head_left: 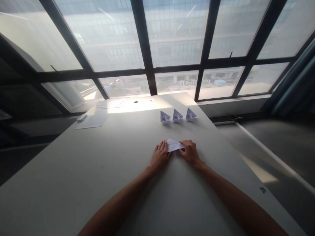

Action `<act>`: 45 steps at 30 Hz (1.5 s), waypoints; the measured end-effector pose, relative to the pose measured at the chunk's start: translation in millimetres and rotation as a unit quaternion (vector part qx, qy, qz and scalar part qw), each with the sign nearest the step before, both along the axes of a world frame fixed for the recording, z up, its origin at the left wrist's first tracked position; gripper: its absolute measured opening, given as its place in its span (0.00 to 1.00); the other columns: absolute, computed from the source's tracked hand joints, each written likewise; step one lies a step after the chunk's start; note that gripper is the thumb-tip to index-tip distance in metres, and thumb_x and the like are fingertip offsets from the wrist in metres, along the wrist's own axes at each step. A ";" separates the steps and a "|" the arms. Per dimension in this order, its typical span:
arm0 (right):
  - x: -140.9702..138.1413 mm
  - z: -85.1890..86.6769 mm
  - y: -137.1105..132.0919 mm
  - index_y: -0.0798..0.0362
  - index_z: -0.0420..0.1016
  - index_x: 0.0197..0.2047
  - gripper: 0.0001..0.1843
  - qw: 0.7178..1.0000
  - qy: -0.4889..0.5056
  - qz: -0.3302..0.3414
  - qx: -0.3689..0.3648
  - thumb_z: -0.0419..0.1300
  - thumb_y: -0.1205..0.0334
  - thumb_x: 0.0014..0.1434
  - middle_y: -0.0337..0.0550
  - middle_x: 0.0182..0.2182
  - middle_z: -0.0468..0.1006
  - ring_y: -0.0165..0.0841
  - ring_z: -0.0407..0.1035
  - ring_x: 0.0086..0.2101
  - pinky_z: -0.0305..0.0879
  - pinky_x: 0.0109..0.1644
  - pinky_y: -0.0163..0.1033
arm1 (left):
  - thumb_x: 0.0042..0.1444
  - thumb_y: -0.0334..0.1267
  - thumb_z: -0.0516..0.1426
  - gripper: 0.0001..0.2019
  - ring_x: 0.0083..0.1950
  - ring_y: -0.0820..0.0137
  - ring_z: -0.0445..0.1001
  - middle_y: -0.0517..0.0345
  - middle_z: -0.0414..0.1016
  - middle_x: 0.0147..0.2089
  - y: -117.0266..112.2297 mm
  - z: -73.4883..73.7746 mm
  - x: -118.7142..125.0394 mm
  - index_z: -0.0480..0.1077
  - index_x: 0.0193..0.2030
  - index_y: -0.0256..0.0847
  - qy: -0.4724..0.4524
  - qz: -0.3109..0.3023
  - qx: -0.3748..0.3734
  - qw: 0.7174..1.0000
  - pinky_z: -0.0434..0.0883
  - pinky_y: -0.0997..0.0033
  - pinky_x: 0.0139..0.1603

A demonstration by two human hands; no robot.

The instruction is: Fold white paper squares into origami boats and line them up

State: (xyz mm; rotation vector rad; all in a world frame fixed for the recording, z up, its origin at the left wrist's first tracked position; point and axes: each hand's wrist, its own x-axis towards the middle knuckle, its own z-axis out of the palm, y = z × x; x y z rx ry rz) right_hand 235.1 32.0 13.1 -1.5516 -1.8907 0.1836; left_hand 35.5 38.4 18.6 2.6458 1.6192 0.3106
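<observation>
A small white sheet of folded paper (172,145) lies between my two hands on the table, its top edge rising to a low peak. My left hand (160,153) covers its left end, fingers together on top and thumb at the lower edge. At the right end, my right hand (190,151) is closed with bent fingers and thumb on the paper. Just beyond my hands stand three folded paper boats in a row: a left one (165,117), a middle one (177,115) and a right one (191,114). The undersides of my fingers are hidden.
The white table (118,157) reaches to large windows. Flat white sheets (92,120) lie at its far left, with a small white object (81,118) beside them. A small dark label (262,189) is near the right edge. A blue curtain (292,78) hangs at right.
</observation>
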 end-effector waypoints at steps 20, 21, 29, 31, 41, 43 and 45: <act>-8.2 8.6 -3.2 0.53 0.70 0.60 0.26 0.982 0.176 0.073 0.003 0.44 0.49 0.69 0.52 0.56 0.74 0.44 0.67 0.56 0.62 0.61 0.49 | 0.66 0.35 0.46 0.22 0.50 0.65 0.73 0.49 0.73 0.51 5.7 8.3 6.7 0.64 0.65 0.36 -0.395 0.016 -0.075 0.916 0.69 0.65 0.54; -7.6 9.1 -3.0 0.53 0.70 0.60 0.26 0.982 0.173 0.071 0.006 0.42 0.50 0.69 0.52 0.56 0.74 0.43 0.66 0.57 0.62 0.61 0.49 | 0.65 0.34 0.47 0.23 0.47 0.66 0.74 0.50 0.74 0.49 6.3 8.7 6.7 0.63 0.66 0.36 -0.408 0.027 -0.088 0.908 0.71 0.65 0.52; -2.9 8.9 -3.3 0.53 0.68 0.62 0.24 0.984 0.105 0.144 0.015 0.43 0.65 0.68 0.46 0.59 0.72 0.34 0.63 0.59 0.59 0.64 0.42 | 0.55 0.25 0.52 0.23 0.56 0.63 0.73 0.51 0.76 0.55 11.7 4.0 1.6 0.72 0.57 0.38 -0.380 0.032 -0.037 0.924 0.68 0.61 0.61; -2.5 7.8 -2.8 0.53 0.67 0.64 0.25 0.983 0.073 0.167 0.000 0.44 0.68 0.66 0.45 0.61 0.69 0.34 0.61 0.61 0.56 0.66 0.42 | 0.54 0.23 0.51 0.22 0.59 0.62 0.71 0.51 0.73 0.58 12.6 3.3 -2.5 0.75 0.53 0.39 -0.361 0.028 -0.019 0.932 0.66 0.59 0.64; 1.2 17.0 -7.2 0.52 0.56 0.70 0.35 0.953 -0.117 0.268 -0.085 0.55 0.63 0.59 0.48 0.69 0.51 0.39 0.44 0.68 0.37 0.71 0.53 | 0.60 0.27 0.46 0.25 0.67 0.67 0.63 0.54 0.69 0.64 9.3 3.1 -6.9 0.68 0.62 0.41 -0.283 -0.058 0.013 0.957 0.58 0.58 0.70; 1.9 17.5 -6.9 0.52 0.52 0.71 0.36 0.950 -0.108 0.277 -0.093 0.54 0.59 0.61 0.48 0.69 0.51 0.37 0.43 0.68 0.36 0.71 0.53 | 0.63 0.32 0.47 0.24 0.70 0.65 0.58 0.51 0.64 0.67 9.5 -0.4 -5.0 0.62 0.67 0.40 -0.197 -0.084 -0.015 0.977 0.53 0.56 0.71; 1.9 15.3 -5.1 0.53 0.50 0.71 0.32 0.956 -0.090 0.260 -0.100 0.48 0.60 0.65 0.47 0.69 0.53 0.35 0.45 0.68 0.39 0.70 0.51 | 0.64 0.37 0.49 0.27 0.72 0.63 0.53 0.48 0.57 0.71 9.3 -3.6 -4.0 0.55 0.70 0.38 -0.120 -0.101 -0.032 0.987 0.51 0.54 0.72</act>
